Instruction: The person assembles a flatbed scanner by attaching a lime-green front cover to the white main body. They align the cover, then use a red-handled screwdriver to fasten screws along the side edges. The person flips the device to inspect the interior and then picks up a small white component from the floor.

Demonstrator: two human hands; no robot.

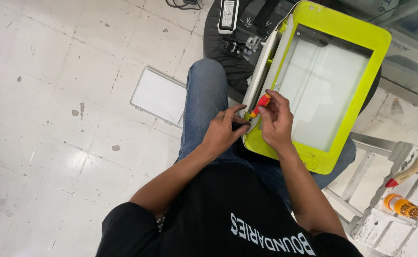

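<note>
Two hands work at the near corner of a lime-green and white scanner-printer [330,28], which rests tilted across the seated person's denim-clad knees [204,95], its glass bed facing up. Beneath it all is a pale tiled floor [52,119], speckled with dark marks. Beyond the knees sits a dark round stool [233,71] carrying a small white device and some small black parts. A flat white panel [159,95] lies on the floor just left of the knee. At the far right stands a paint-spattered metal step frame [385,162], with a wooden-handled paintbrush [416,169] and an orange tub of screwdriver bits [402,205] on it.

The right hand [276,121] has its fingers closed around a small red-and-yellow screwdriver [260,104], the tip angled down at the printer's corner edge. The left hand [223,131] has its fingers pinched narrowly at that same corner, touching the casing just beside the screwdriver tip; I cannot tell whether they hold anything.
</note>
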